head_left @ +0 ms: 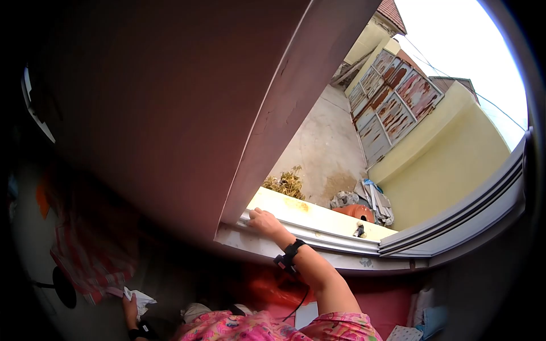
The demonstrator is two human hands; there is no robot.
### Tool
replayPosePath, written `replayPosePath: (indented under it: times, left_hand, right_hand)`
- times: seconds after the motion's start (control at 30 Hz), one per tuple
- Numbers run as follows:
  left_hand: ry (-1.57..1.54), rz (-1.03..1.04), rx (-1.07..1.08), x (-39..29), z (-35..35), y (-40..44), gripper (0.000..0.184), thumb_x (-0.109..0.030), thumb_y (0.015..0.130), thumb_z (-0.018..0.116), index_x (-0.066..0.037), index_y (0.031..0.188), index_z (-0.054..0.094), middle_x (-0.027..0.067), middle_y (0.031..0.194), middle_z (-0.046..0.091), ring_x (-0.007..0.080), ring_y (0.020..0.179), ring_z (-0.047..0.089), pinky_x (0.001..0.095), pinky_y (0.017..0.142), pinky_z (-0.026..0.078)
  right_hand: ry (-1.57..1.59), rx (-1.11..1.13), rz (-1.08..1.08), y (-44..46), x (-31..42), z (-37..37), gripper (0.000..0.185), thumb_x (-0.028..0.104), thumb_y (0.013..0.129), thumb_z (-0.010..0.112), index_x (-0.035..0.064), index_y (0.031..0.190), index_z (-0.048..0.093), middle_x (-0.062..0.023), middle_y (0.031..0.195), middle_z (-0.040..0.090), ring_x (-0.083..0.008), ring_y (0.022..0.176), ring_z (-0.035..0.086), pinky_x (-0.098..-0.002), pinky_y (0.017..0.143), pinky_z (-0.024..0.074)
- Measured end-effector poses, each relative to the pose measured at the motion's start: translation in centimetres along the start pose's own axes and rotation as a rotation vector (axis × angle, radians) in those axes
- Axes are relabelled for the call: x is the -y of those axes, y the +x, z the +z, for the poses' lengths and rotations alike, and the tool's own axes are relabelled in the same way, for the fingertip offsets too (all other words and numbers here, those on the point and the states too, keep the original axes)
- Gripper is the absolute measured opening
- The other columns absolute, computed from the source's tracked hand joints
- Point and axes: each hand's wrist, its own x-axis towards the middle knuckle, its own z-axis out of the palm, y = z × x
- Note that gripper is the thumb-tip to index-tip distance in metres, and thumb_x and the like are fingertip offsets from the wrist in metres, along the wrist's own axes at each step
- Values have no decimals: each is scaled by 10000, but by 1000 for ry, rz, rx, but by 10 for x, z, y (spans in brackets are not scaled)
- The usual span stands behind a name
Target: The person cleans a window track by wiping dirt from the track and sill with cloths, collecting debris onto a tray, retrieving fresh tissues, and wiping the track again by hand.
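My right hand (265, 221) reaches out to the window sill, its fingers curled down at the white sliding-window track (324, 234), close to the wall corner. Whatever those fingers may be pinching is hidden. A black strap with a small box (288, 257) is around that wrist. Low on the left, my left hand (131, 311) is closed on a crumpled white tissue (141, 301). This hand is in dim light and partly cut off from view by the dark surroundings.
A dark reddish wall (170, 102) fills the left side. The window frame (455, 230) curves along the right. Outside are a dry plant (287, 183), an orange container (355, 212) and a rusty gate (392, 102). A striped cloth (91, 256) hangs at lower left.
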Motion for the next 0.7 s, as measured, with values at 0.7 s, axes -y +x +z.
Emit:
replayPosePath:
  times: [0.7]
  left_hand:
    - [-13,13,-81,13,-27,-4,472,-126,827,532,53,1233,374,159,1176,490,226,1066,476,301,926,344]
  right_hand:
    - [-124,-42,-174,1,4,-23,166,221,812,488,148,745,621,-24,888,495,-183,889,490,-315,650,453]
